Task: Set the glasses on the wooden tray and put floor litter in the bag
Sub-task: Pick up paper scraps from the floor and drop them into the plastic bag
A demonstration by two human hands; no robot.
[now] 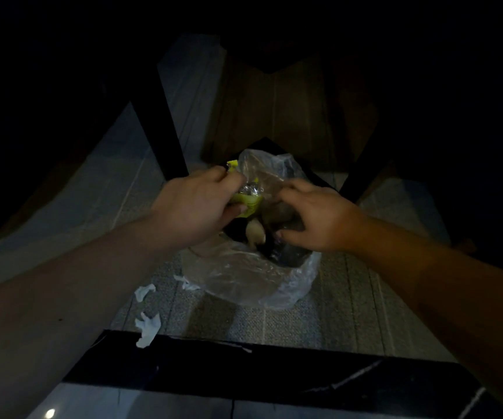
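A clear plastic bag (244, 276) lies on the grey carpet under a table, its mouth held wide. My left hand (196, 207) grips a yellow-green and silver wrapper (248, 196) right at the bag's mouth. My right hand (319, 216) pinches the bag's right rim. Inside the bag I see pale crumpled litter (256, 232) and dark scraps. Two white torn paper pieces (144, 291) (148, 329) lie on the floor at the lower left of the bag. No glasses or wooden tray are in view.
Black table legs (159, 116) (362, 179) stand left and right behind the bag. A wooden panel (289, 116) rises at the back. A dark glossy strip (244, 376) crosses the floor in front. The scene is very dim.
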